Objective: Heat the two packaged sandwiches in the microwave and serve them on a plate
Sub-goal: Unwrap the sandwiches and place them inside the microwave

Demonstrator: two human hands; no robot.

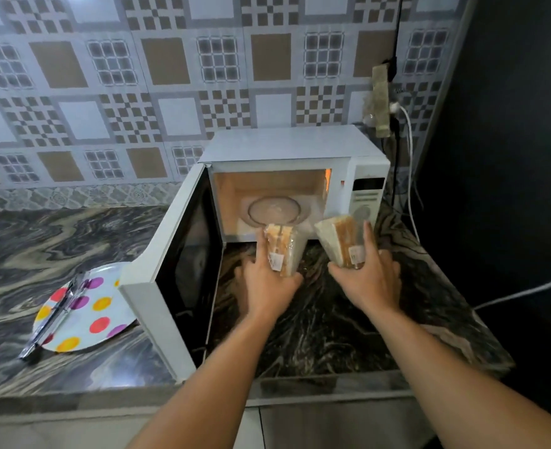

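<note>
A white microwave stands at the back of the counter with its door swung wide open to the left. Its lit cavity holds a bare glass turntable. My left hand grips one packaged sandwich just in front of the cavity opening. My right hand grips the second packaged sandwich to the right, before the control panel. Both wedges are in clear wrap with a small label. A polka-dot plate lies on the counter left of the door.
Metal tongs lie across the plate. The marbled dark counter stretches left; its front edge runs below my forearms. A wall socket with cables hangs right of the microwave, beside a dark wall.
</note>
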